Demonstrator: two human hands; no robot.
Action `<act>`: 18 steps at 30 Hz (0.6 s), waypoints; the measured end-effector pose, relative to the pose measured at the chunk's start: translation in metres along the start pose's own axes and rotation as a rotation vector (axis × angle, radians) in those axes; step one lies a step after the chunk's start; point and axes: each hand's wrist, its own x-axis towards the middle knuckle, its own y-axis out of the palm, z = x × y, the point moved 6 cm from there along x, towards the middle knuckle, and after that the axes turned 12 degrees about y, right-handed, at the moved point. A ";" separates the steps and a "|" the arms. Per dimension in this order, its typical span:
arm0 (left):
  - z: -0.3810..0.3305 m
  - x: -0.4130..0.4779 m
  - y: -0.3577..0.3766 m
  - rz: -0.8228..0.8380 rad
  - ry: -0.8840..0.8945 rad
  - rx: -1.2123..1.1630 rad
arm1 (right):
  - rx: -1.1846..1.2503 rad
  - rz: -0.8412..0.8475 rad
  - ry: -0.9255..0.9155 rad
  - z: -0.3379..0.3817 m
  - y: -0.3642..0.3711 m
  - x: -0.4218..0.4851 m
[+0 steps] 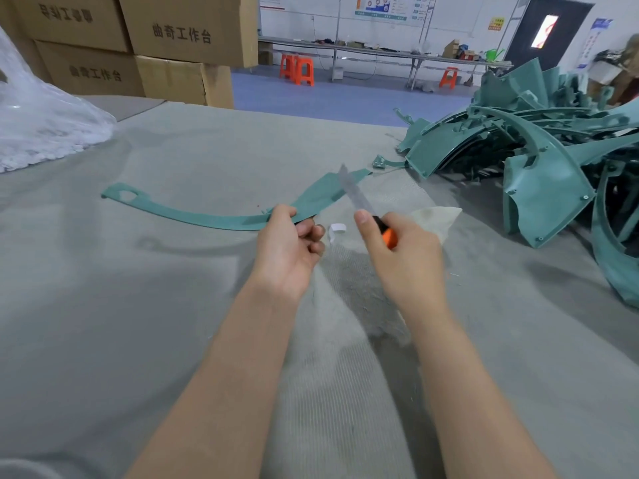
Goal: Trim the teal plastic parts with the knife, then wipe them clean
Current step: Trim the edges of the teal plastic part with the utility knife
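**Two hands trimming a curved teal strip with a knife**

The left hand (pixel 290 236) pinches a long, curved teal part (pixel 193 216) between the thumb on top and the curled fingers beneath. It grips where the narrow strip widens. The slim end reaches far out to that hand's left, apparently lifted off the grey table cover (pixel 138 305), where its shadow falls.

The right hand (pixel 404 250) is wrapped around the orange handle of a knife (pixel 363 205), thumb stretched up along its back. The blade (blurred) crosses the part's wide end just beyond the left hand. Whether the edge touches the plastic cannot be told.

A small white scrap (pixel 337 228) lies between the hands and a pale cloth (pixel 439 219) just beyond the right hand. Further to that hand's right is a heap of teal parts (pixel 539 160).

The part looks thin, light and springy rather than stiff, so its free end would likely wobble under the blade. Holding close to the cut seems wisest, with fingers behind the edge.
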 end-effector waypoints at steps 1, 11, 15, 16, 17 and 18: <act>0.000 0.000 -0.001 -0.007 -0.006 -0.015 | -0.001 0.032 -0.039 0.006 0.004 -0.004; -0.001 -0.005 0.004 0.002 -0.044 -0.055 | -0.085 0.092 -0.180 0.018 0.020 -0.016; -0.004 -0.005 0.004 0.031 -0.021 -0.004 | -0.090 0.094 -0.188 0.017 0.020 -0.015; -0.004 -0.005 0.004 0.040 -0.018 0.004 | -0.092 0.095 -0.186 0.016 0.020 -0.015; -0.004 -0.005 0.005 0.049 -0.016 0.010 | -0.094 0.095 -0.183 0.015 0.019 -0.014; -0.004 -0.005 0.005 0.056 -0.013 0.015 | -0.097 0.093 -0.182 0.015 0.019 -0.013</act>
